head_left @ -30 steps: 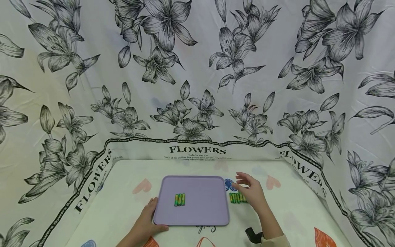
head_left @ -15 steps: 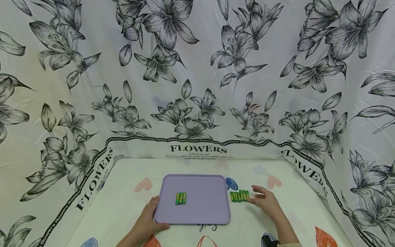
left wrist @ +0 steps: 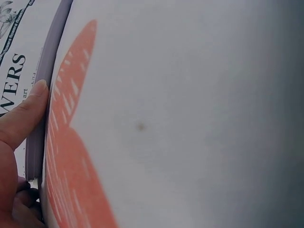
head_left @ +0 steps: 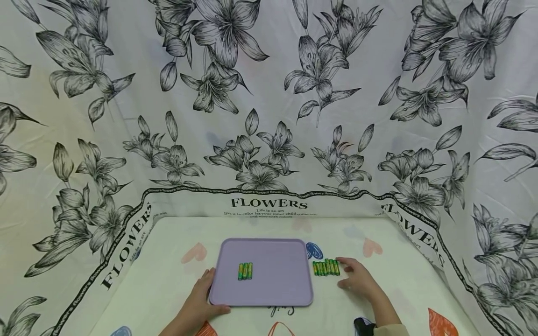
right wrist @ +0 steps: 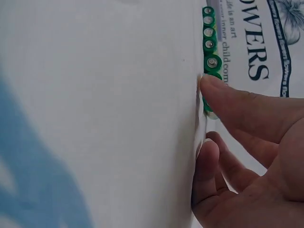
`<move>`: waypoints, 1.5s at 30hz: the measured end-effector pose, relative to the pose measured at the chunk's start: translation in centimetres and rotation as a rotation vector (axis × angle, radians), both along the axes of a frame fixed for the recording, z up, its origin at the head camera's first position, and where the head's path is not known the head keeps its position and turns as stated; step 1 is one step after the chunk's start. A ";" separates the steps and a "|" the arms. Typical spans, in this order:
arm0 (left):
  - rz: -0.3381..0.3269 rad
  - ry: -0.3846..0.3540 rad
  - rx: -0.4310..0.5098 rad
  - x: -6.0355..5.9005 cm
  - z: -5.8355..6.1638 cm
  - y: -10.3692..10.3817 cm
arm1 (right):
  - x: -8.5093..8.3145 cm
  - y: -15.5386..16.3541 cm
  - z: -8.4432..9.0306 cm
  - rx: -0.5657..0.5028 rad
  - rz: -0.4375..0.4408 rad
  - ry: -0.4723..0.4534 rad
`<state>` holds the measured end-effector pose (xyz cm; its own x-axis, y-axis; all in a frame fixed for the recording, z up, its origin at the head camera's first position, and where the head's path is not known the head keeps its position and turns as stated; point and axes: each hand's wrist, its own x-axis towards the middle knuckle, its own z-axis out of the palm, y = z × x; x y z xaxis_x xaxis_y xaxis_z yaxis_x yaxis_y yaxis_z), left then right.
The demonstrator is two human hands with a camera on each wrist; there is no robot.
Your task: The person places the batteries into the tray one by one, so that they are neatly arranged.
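The right hand (head_left: 357, 280) lies on the counter (head_left: 395, 275), fingers loosely spread, its fingertips (right wrist: 211, 85) touching the near end of the row of green batteries (head_left: 325, 267) just left of it. The left hand (head_left: 201, 298) presses straight fingers on the purple tray (head_left: 277, 280) at its near left corner; three more batteries (head_left: 245, 271) lie up and right of it. The wrist views show only fingers and cloth, and open counter spreads right of the right hand.

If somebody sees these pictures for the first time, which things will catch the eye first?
First, the lilac tray in the middle of the table, with three green batteries lying on it. Just right of the tray lies a longer row of batteries, touched by the right hand. The left hand rests at the tray's near left corner.
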<state>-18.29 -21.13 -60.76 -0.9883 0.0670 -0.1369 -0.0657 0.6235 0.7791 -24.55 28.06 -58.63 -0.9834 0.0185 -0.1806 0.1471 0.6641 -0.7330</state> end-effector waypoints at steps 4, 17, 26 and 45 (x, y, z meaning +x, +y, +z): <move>-0.001 0.012 -0.005 0.1 0.1 -0.1 | -0.2 -0.3 -0.2 0.036 0.015 0.025; -0.001 0.014 -0.013 0.2 0.2 -0.1 | -0.6 -0.4 -0.1 0.069 0.005 0.062; 0.003 0.007 -0.020 0.1 0.1 -0.1 | -0.1 -0.2 0.9 -0.076 -0.059 0.136; -0.028 0.037 -0.046 0.4 0.0 -0.3 | 0.4 -5.9 7.5 -0.234 -0.007 0.202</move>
<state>-17.91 -21.43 -60.80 -0.9905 0.0896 -0.1042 -0.0194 0.6597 0.7513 -24.16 22.20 -51.11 -0.9998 0.0061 0.0186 -0.0135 0.4734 -0.8808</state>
